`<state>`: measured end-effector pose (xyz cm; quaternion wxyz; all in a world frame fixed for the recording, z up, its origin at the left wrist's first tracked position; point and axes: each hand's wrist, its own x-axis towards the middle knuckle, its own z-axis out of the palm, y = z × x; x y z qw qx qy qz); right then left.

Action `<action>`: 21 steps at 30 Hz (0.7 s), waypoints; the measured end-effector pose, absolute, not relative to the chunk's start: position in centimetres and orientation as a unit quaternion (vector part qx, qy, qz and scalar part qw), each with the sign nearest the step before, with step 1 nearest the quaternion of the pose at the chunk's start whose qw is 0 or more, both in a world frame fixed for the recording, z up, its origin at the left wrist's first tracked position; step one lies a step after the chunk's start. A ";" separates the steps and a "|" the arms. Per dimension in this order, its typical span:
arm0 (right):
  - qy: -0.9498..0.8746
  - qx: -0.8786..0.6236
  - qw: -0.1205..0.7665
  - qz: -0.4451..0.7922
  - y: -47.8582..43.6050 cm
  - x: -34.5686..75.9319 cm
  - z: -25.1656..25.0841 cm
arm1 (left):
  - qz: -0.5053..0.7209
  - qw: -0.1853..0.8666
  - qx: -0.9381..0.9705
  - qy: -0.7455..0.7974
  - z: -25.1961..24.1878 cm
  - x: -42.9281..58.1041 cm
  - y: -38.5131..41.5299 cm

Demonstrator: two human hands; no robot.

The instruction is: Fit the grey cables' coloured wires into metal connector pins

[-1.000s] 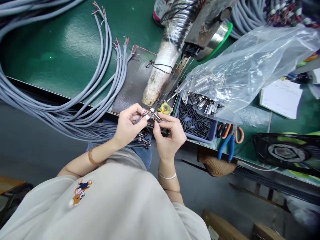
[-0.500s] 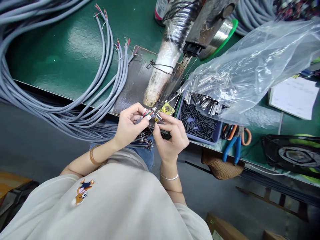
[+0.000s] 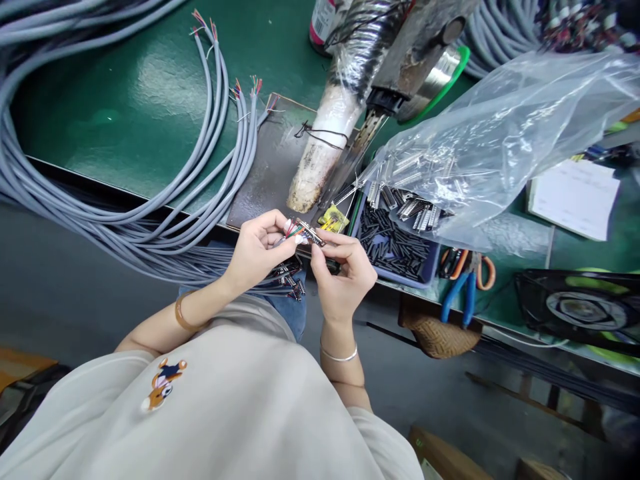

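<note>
My left hand [image 3: 260, 245] is closed around a grey cable's end, its thin coloured wires [image 3: 295, 231] fanning out between thumb and fingers. A small metal multi-pin connector [image 3: 311, 232] lies against those wires, pinched at its right end by my right hand [image 3: 346, 270]. Whether any wire is joined to it I cannot tell. Just beyond my hands, the soldering iron's metal shaft [image 3: 353, 160] points down beside a white wrapped tube [image 3: 320, 157]. A yellow piece [image 3: 333, 219] rests near the fingers of my right hand. Finished-looking connectors on cables [image 3: 293, 283] hang below my left wrist.
A blue bin [image 3: 425, 280] holds black sleeves [image 3: 395, 247], with loose connectors [image 3: 417, 210] and a clear plastic bag [image 3: 480, 147] over it. Pliers [image 3: 463, 287] lie at the table edge, left of a black fan [image 3: 580, 310]. Grey cables [image 3: 200, 167] drape over the left side.
The connector, earlier upright at the right fingertips, now lies slanted against the coloured wires. My right hand has turned slightly. The left hand keeps its hold on the cable.
</note>
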<state>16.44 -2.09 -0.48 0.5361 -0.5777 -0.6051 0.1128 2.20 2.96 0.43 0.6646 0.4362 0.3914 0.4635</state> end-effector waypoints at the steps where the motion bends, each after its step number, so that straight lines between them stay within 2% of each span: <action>1: -0.608 -0.578 0.534 0.106 -2.1 16.4 -0.5 | 0.469 0.660 0.437 0.392 0.4 2.2 2.9; 7: -0.641 -0.566 0.517 0.042 -1.9 16.4 -0.6 | 0.495 0.623 0.446 0.408 0.5 2.6 2.9; 21: -0.638 -0.565 0.522 0.029 -1.3 16.3 -0.5 | 0.509 0.603 0.455 0.413 0.7 3.1 3.2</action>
